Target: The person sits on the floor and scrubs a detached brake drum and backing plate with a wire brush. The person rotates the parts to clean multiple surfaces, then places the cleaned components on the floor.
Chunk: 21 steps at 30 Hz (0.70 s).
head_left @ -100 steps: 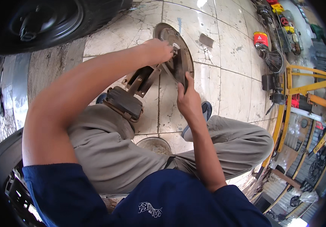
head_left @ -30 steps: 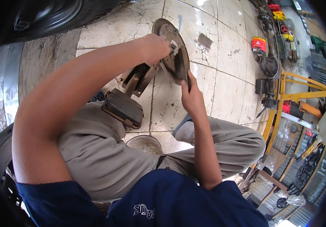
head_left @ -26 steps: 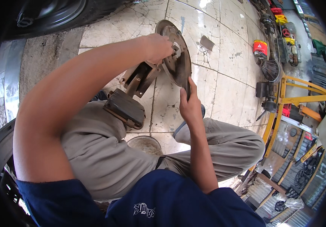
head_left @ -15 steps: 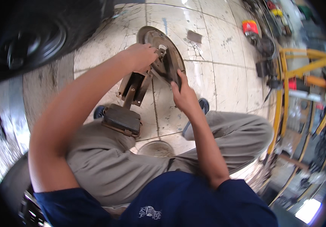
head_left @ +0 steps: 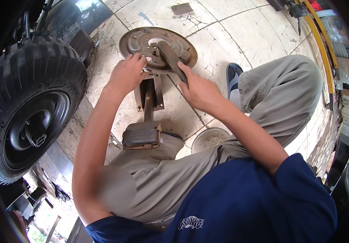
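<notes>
A round, rusty-brown metal plate (head_left: 136, 40) with holes and a raised centre lies in front of me, its face toward me. My left hand (head_left: 129, 73) is closed at its near left rim, fingertips over the edge. My right hand (head_left: 200, 90) grips the near end of a flat brown bar (head_left: 170, 56); the bar's far end rests over the plate's centre, and I cannot tell its kind. Below the plate a brown metal bracket (head_left: 158, 94) runs toward me, ending in a dark block (head_left: 141, 135) beside my leg.
At left stands a black tyre on a black wheel (head_left: 32, 109). A round shallow pan (head_left: 210, 139) lies between my legs on the cracked tile floor (head_left: 243, 30). A small brown flat piece (head_left: 181, 8) lies beyond the plate. Yellow metal framing (head_left: 324, 52) stands at right.
My view has swung left, showing more of the tyre. The plate now shows its face more fully, and the bar stands out clearly in my right hand. My left hand has shifted to the near left rim.
</notes>
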Each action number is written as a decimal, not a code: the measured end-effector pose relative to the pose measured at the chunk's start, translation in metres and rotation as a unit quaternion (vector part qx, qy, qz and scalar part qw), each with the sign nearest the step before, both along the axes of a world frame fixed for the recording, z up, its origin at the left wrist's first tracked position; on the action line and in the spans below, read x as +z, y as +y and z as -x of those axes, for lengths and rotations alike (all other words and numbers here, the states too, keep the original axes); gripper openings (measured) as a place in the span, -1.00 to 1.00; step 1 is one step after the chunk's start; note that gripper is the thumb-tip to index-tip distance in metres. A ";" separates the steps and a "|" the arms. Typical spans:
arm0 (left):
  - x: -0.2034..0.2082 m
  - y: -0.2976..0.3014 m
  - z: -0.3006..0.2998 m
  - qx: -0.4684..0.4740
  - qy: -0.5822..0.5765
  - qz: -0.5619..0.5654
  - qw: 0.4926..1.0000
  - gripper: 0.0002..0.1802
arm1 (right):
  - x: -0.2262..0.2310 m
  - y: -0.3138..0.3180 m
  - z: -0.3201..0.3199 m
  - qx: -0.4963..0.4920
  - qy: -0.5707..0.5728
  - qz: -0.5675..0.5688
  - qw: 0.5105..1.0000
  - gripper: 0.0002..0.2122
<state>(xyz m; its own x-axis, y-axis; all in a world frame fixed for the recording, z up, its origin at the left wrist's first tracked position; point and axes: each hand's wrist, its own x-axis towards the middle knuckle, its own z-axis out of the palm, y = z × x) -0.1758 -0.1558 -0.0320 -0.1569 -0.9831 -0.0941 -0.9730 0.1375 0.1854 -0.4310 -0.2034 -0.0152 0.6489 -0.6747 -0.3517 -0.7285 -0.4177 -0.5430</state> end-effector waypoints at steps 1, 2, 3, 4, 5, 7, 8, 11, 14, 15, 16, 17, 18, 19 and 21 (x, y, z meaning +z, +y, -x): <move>0.000 -0.001 0.001 -0.011 0.004 0.004 1.000 -0.69 | -0.003 -0.002 0.001 -0.010 -0.010 -0.011 1.000 -0.42; 0.000 -0.002 0.002 -0.021 0.008 0.009 1.000 -0.69 | -0.007 -0.008 0.000 -0.018 -0.021 -0.021 0.999 -0.42; 0.001 -0.004 0.003 -0.023 0.004 0.012 1.000 -0.69 | -0.011 -0.016 -0.002 -0.026 -0.031 -0.032 0.999 -0.41; 0.003 -0.004 0.002 -0.027 -0.002 0.012 1.000 -0.69 | -0.016 -0.022 -0.008 -0.029 -0.033 -0.038 0.998 -0.41; 0.004 -0.006 0.002 -0.034 -0.006 0.015 0.999 -0.68 | -0.020 -0.032 -0.018 -0.035 -0.032 -0.041 0.998 -0.41; 0.000 -0.001 0.001 -0.030 -0.005 0.022 0.999 -0.68 | -0.022 -0.027 -0.022 -0.030 -0.040 -0.041 0.998 -0.39; 0.000 0.003 -0.001 -0.020 -0.005 0.028 0.999 -0.68 | -0.016 -0.017 -0.015 -0.010 -0.024 -0.034 0.999 -0.39; 0.000 0.001 -0.001 -0.017 0.009 0.005 1.000 -0.67 | 0.007 -0.006 -0.002 0.006 0.019 -0.052 0.998 -0.38; -0.001 -0.004 0.002 -0.032 -0.011 0.026 0.999 -0.62 | -0.013 -0.038 -0.029 -0.016 0.013 -0.025 0.999 -0.39; -0.002 -0.005 0.004 -0.033 -0.005 0.027 0.999 -0.64 | -0.017 -0.043 -0.034 -0.025 0.025 -0.023 0.999 -0.40; -0.002 -0.002 0.002 -0.025 0.000 0.027 0.999 -0.65 | -0.013 -0.039 -0.034 -0.008 0.040 -0.016 0.999 -0.40; -0.003 0.001 0.000 -0.013 0.006 0.028 1.000 -0.67 | 0.000 -0.031 -0.030 0.014 0.056 -0.006 0.998 -0.41; -0.004 0.003 -0.001 -0.009 0.000 0.024 1.000 -0.69 | 0.008 -0.023 -0.025 0.036 0.072 0.003 0.997 -0.41; -0.003 0.000 0.000 -0.006 -0.006 0.022 1.000 -0.70 | 0.012 -0.017 -0.018 0.042 0.073 0.014 0.996 -0.41; -0.002 -0.002 0.004 0.000 -0.018 0.014 1.000 -0.72 | 0.014 -0.005 -0.004 0.049 0.076 0.026 0.996 -0.41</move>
